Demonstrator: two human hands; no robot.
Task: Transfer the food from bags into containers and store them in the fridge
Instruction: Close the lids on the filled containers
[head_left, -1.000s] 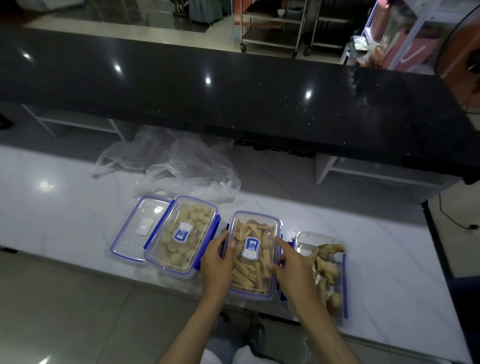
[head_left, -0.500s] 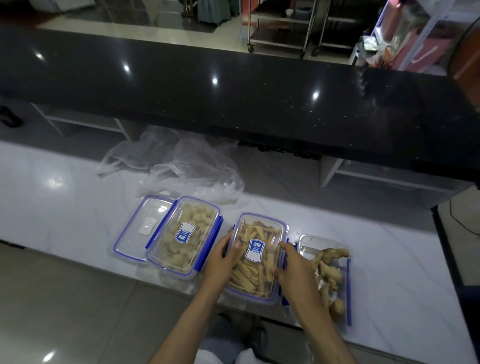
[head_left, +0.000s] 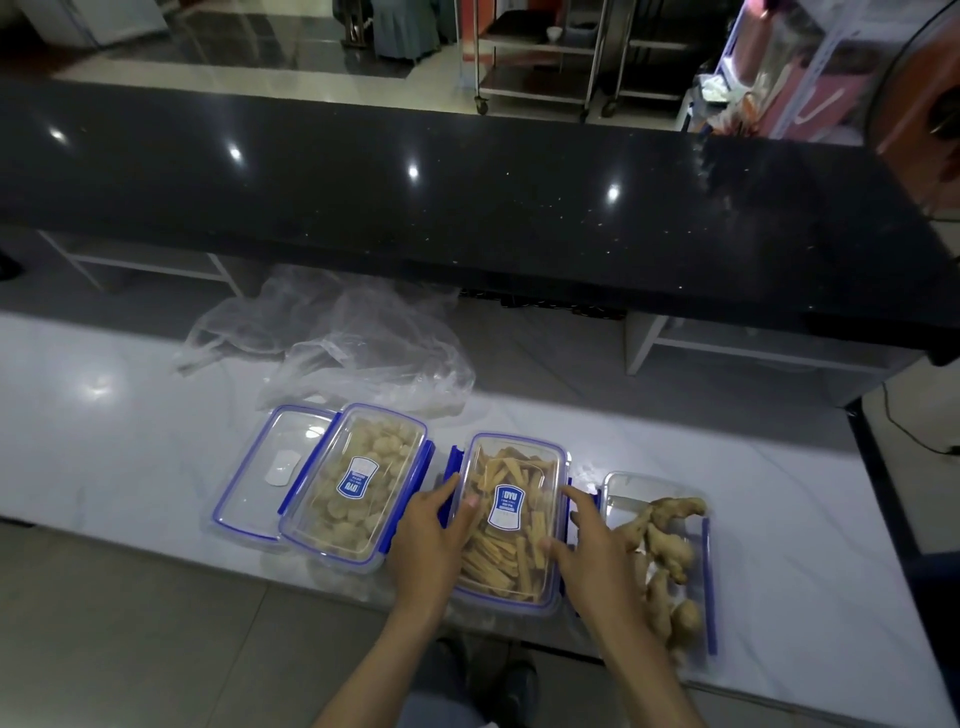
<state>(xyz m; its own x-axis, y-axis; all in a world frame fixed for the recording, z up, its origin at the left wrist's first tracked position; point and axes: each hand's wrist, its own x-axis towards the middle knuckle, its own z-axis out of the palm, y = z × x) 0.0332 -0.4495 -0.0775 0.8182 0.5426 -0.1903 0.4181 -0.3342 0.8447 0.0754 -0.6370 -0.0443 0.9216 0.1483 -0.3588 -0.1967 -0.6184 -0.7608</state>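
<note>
Spreading open since before, right hand (head_left: 597, 564) atop the middle container (head_left: 511, 467); left hand (head_left: 426, 545) flat against its side.

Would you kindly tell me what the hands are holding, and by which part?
Nothing is gripped: the left hand and right hand press straight fingers on the middle container's lid, along its two long edges.

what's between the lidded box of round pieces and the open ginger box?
Head view: the lidded box of yellow strips, with the left hand and right hand on its sides.
</note>
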